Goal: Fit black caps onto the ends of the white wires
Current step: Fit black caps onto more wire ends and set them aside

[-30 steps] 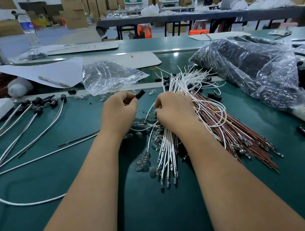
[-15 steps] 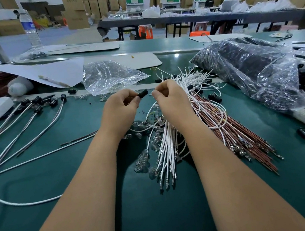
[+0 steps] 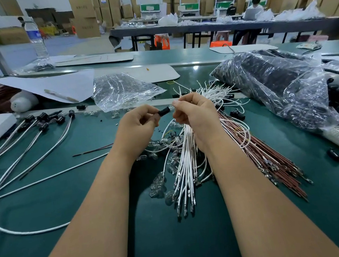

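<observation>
Lying nearest on the green table (image 3: pixel 49 241), a fan of white wires (image 3: pixel 184 176) points its metal-tipped ends toward six o'clock, with a sheaf of brown wires (image 3: pixel 276 157) just beside it at about four o'clock. Above that fan the two hands meet. At eleven o'clock from the bundle, the left hand (image 3: pixel 136 128) pinches a black cap (image 3: pixel 163 110) between curled fingers and thumb, the cap's end aimed at the other hand. Pinching something small right at the cap's mouth, the right hand (image 3: pixel 197 114) has its fingertips pressed together — whether a wire end sits between them I cannot tell. Out at nine o'clock lie long white wires already wearing caps (image 3: pixel 42 118), spread apart. Farther, at twelve o'clock, sits a crumpled clear bag (image 3: pixel 120 91); at two o'clock, a big plastic bag of black parts (image 3: pixel 277 84). Farthest at ten o'clock stands a water bottle (image 3: pixel 35 38).
</observation>
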